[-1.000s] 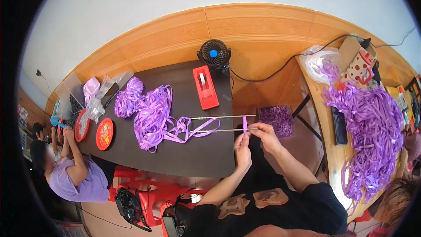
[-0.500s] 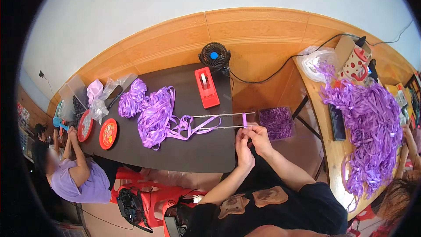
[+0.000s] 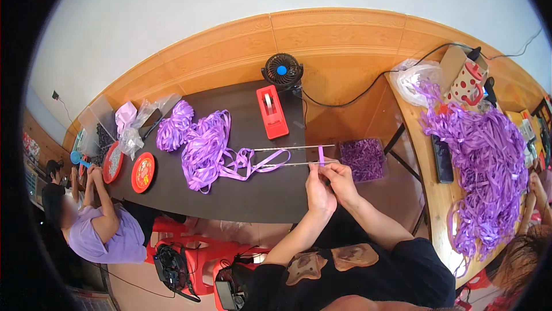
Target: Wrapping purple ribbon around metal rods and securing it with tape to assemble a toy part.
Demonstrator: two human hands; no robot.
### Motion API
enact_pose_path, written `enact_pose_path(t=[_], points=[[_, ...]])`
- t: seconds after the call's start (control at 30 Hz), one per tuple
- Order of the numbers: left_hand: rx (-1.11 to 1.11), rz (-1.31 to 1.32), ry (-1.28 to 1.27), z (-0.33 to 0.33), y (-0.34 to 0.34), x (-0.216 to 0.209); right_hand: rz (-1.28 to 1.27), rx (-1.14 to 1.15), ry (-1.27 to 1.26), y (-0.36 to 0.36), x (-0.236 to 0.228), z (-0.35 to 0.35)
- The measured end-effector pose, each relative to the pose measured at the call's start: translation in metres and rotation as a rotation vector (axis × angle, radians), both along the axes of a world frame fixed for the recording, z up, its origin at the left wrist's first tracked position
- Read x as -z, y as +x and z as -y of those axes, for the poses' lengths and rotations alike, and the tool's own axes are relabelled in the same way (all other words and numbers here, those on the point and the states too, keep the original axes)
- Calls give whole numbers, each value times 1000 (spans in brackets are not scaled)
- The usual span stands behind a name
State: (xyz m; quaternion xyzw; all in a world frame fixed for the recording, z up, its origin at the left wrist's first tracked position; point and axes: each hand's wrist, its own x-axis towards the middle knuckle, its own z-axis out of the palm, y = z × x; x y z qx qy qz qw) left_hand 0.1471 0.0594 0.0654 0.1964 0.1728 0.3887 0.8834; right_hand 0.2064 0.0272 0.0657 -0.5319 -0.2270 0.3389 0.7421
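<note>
Two thin metal rods (image 3: pixel 290 148) stick out to the right past the edge of the dark table. Around their right ends runs a short purple ribbon (image 3: pixel 321 154). My left hand (image 3: pixel 320 195) is closed below the nearer rod, its fingertips pinched at the ribbon's lower end. Close against it, my right hand (image 3: pixel 343 185) is closed too, thumb and fingers at the same spot. The exact grip is partly hidden by the fingers. A loose loop of purple ribbon (image 3: pixel 276 161) lies by the rods, trailing from a tangled ribbon heap (image 3: pixel 205 150) on the table.
On the dark table (image 3: pixel 253 204) stand a red tape dispenser (image 3: pixel 272 112), a black fan (image 3: pixel 282 70) and a red plate (image 3: pixel 143 173). A clear bin of purple pieces (image 3: pixel 362 160) sits beyond my hands. Ribbons (image 3: pixel 483 179) cover the wooden table at right. People work at both sides.
My left fingertips have risen a little to the nearer rod, left of the ribbon. The right hand stays nearly in place; the whole view has shifted slightly.
</note>
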Motion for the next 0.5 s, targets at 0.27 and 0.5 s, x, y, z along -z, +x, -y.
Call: enact_pose_path(t=[0.27, 0.5], points=[[309, -195, -192, -23, -19, -43, -185, -108, -69, 6, -15, 9], [319, -256, -190, -27, -24, -46, 275, 207, 21, 17, 1, 38]])
